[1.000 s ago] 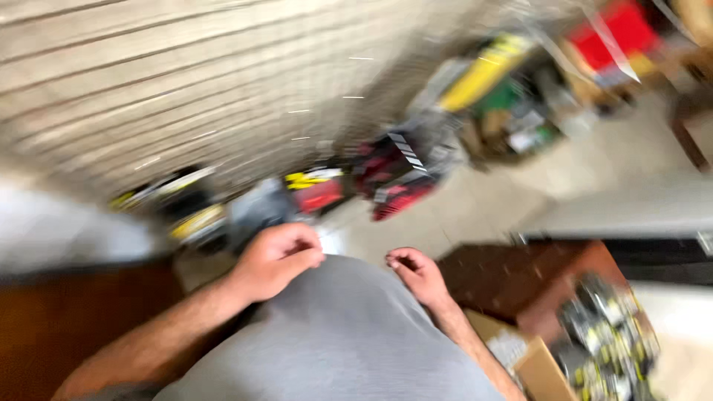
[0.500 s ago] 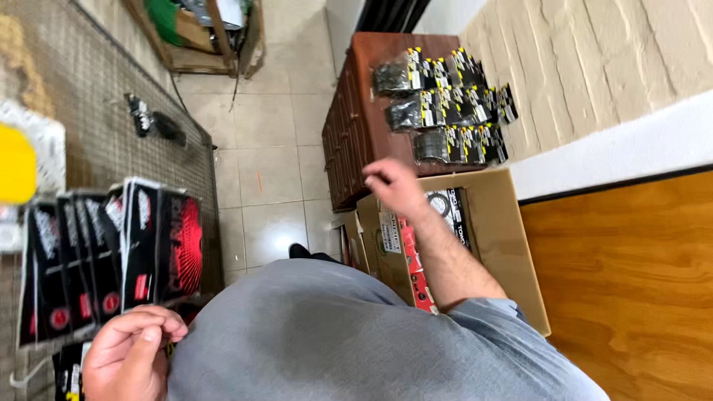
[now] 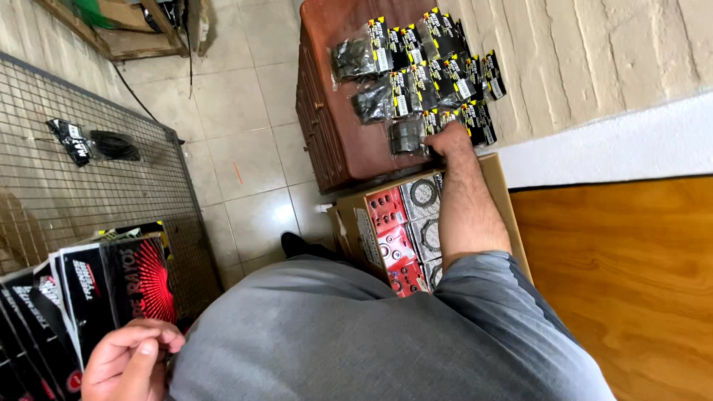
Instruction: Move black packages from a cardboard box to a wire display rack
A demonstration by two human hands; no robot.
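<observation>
1. Taking the wooden chest (image 3: pixel 334 141) as the landmark, a wire mesh panel (image 3: pixel 82 171) stands far to its left, across the tiled floor (image 3: pixel 245 148), with a black packet (image 3: pixel 74 141) hanging on it.
2. Below that mesh, well left of the chest and low in the view, a row of black and red boxes (image 3: pixel 111 289) stands upright, side by side.
3. The left hand (image 3: pixel 130 364) is at the foot of those boxes, fingers curled, thumb and forefinger near each other; it touches the lower edge of the front box, but whether it actually pinches anything cannot be told.
4. A grey shirt (image 3: pixel 356 341) fills the space between the left hand and the chest side, below the chest.
5. Just below the chest, touching its front, sits an open cardboard carton (image 3: pixel 349 223) holding red and grey packs with round parts (image 3: pixel 405 230).
6. On top of the chest lie rows of clear bags with black and yellow header cards (image 3: pixel 416 74), overlapping each other.
7. The right hand (image 3: pixel 449 137) reaches over the carton onto the chest top, its fingers closed on the nearest bag (image 3: pixel 407 137) at the chest's near edge.
8. Right of the chest runs a pale brick wall (image 3: pixel 594 52), then a white ledge (image 3: pixel 631 145), and below it a wooden surface (image 3: pixel 631 282).
</observation>
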